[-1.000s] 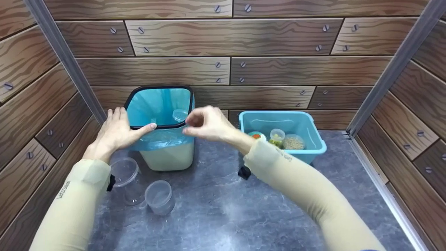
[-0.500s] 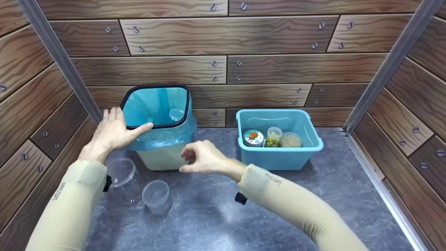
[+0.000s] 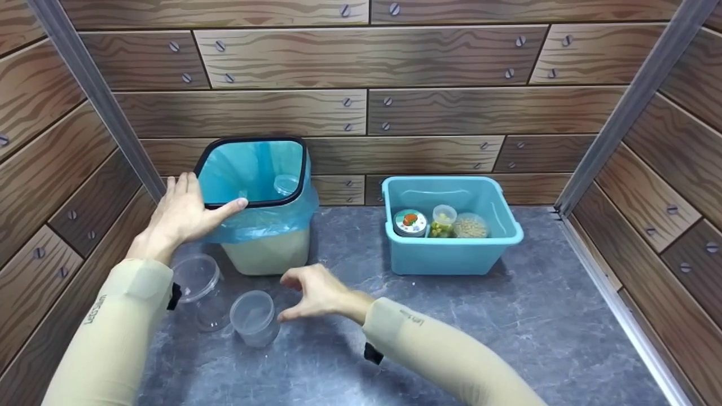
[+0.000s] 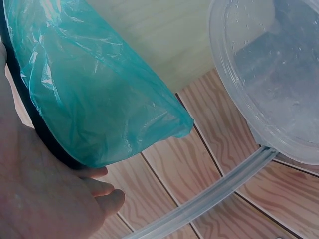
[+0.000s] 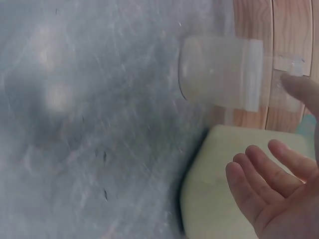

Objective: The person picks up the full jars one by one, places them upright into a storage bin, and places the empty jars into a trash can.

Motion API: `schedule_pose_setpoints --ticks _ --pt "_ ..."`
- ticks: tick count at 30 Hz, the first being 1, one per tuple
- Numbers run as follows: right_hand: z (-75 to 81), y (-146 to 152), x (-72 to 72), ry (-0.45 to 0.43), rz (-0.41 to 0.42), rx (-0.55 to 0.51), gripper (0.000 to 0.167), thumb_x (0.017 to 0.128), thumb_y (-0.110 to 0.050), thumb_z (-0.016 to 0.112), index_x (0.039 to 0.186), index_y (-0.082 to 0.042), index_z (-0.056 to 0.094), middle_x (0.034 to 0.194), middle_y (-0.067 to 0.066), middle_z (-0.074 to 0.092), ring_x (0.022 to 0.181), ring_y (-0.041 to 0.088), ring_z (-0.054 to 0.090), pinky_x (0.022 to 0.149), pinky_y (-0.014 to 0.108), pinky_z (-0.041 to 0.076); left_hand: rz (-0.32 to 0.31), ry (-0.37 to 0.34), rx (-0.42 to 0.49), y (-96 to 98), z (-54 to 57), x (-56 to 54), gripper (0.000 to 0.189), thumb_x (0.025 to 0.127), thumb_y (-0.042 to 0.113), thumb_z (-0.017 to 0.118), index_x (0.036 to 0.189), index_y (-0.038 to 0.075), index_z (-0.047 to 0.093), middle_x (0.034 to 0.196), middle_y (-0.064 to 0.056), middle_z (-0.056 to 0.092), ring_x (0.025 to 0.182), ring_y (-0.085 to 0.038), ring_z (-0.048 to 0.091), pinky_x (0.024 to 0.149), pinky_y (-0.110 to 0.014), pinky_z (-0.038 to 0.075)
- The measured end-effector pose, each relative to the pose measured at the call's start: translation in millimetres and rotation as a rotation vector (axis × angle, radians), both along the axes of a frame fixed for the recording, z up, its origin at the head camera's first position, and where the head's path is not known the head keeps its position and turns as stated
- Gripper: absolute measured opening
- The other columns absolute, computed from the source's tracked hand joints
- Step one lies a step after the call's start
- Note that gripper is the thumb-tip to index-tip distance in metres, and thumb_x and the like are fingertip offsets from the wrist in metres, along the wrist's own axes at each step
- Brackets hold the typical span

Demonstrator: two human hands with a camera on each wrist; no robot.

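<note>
My left hand [image 3: 183, 211] rests on the front left of the black rim of a cream trash bin [image 3: 269, 251], its fingers straight and thumb stretched along the rim. A blue plastic bag [image 4: 94, 89] lines the bin and folds over its outside. A clear lid or cup [image 3: 286, 184] shows inside the bag. Just right of a small clear plastic cup [image 3: 254, 318], my right hand [image 3: 318, 293] is spread, thumb apart from the fingers, holding nothing. The right wrist view has the cup [image 5: 219, 72] beyond the fingers. A taller clear container [image 3: 196, 279] stands below my left wrist.
A light blue tub [image 3: 454, 256] stands at the right, holding a round tin with a printed lid [image 3: 410, 223], a small cup of green bits [image 3: 443, 225] and a container of beige pellets [image 3: 471, 225]. Wood-patterned walls [image 3: 366, 62] enclose the grey marbled surface [image 3: 428, 338].
My right hand has come down from the bin's front right rim to beside the small cup, and its fingers have spread. My left hand has stayed on the rim.
</note>
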State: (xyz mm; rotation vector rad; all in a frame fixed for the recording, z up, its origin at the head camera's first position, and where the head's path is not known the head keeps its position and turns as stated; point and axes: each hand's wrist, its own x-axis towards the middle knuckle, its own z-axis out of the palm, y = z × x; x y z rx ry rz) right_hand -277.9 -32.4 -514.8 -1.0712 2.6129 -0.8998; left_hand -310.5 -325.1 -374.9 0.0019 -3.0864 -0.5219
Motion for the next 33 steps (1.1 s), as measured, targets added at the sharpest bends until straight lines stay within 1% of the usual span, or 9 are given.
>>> schedule_pose_setpoints --ticks 3,7,11,14,19,23,27,33 --pt "-7.9 -6.8 3.4 -0.016 0.005 -0.015 0.08 0.08 -0.045 0.101 0.146 -0.011 0.072 0.141 0.006 0.08 0.129 0.017 0.076 0.111 0.025 0.058 0.001 0.004 0.003 -0.7 -1.2 0.4 0.146 0.096 0.095 0.049 0.171 -0.019 -0.002 0.179 -0.048 0.001 0.167 -0.071 -0.005 0.139 -0.076 0.007" --pt "-20.7 -16.6 7.4 -0.048 0.002 -0.065 0.093 0.078 -0.049 0.102 0.155 -0.013 0.065 0.15 0.005 0.075 0.138 0.017 0.071 0.118 0.027 0.055 0.003 0.008 0.004 -0.9 -0.9 0.2 0.146 0.096 0.095 0.05 0.172 -0.018 -0.002 0.18 -0.048 0.001 0.167 -0.07 -0.005 0.138 -0.077 0.008" --pt "-37.4 -25.4 11.2 -0.069 -0.012 -0.123 0.1 0.076 -0.049 0.104 0.159 -0.012 0.062 0.155 0.004 0.072 0.14 0.015 0.07 0.12 0.025 0.054 0.004 0.01 0.002 -1.0 -1.0 0.4 0.146 0.096 0.095 0.05 0.172 -0.018 -0.001 0.179 -0.048 0.002 0.167 -0.071 -0.004 0.139 -0.076 0.008" --pt "-49.1 -29.7 13.6 -0.062 -0.024 -0.159 0.103 0.073 -0.047 0.106 0.159 -0.011 0.061 0.156 0.005 0.072 0.139 0.015 0.07 0.12 0.024 0.053 0.005 0.007 0.002 -1.1 -1.0 0.8 0.146 0.096 0.095 0.05 0.172 -0.018 -0.002 0.179 -0.048 0.001 0.167 -0.07 -0.004 0.139 -0.076 0.008" --pt "-62.0 -34.7 14.6 -0.051 -0.035 -0.195 0.106 0.072 -0.046 0.107 0.16 -0.009 0.06 0.156 0.005 0.072 0.139 0.016 0.071 0.121 0.025 0.053 0.006 -0.007 0.008 -0.8 -1.2 0.5 0.147 0.095 0.096 0.049 0.172 -0.018 -0.003 0.18 -0.047 -0.001 0.168 -0.069 -0.006 0.139 -0.076 0.007" --pt "-64.4 -40.3 13.2 -0.048 -0.036 -0.219 0.106 0.07 -0.047 0.107 0.158 -0.01 0.062 0.151 0.003 0.075 0.134 0.012 0.072 0.118 0.025 0.055 0.008 -0.009 0.01 -1.8 -1.1 0.6 0.147 0.095 0.096 0.049 0.172 -0.017 -0.004 0.18 -0.047 -0.002 0.168 -0.069 -0.007 0.139 -0.076 0.006" --pt "-64.6 -45.5 12.7 -0.043 -0.044 -0.229 0.101 0.068 -0.048 0.107 0.153 -0.011 0.067 0.143 0.001 0.079 0.126 0.007 0.073 0.112 0.023 0.056 0.006 -0.014 0.012 -1.4 -0.8 0.9 0.147 0.095 0.096 0.049 0.172 -0.017 -0.005 0.18 -0.046 -0.004 0.168 -0.068 -0.008 0.139 -0.075 0.005" --pt "-66.6 -49.3 13.8 -0.037 -0.067 -0.243 0.085 0.069 -0.043 0.108 0.142 -0.014 0.074 0.128 -0.002 0.084 0.114 0.002 0.074 0.103 0.018 0.058 0.007 -0.012 0.009 -1.2 -0.9 0.8 0.147 0.095 0.096 0.049 0.172 -0.017 -0.004 0.18 -0.046 -0.002 0.169 -0.068 -0.007 0.139 -0.075 0.005"
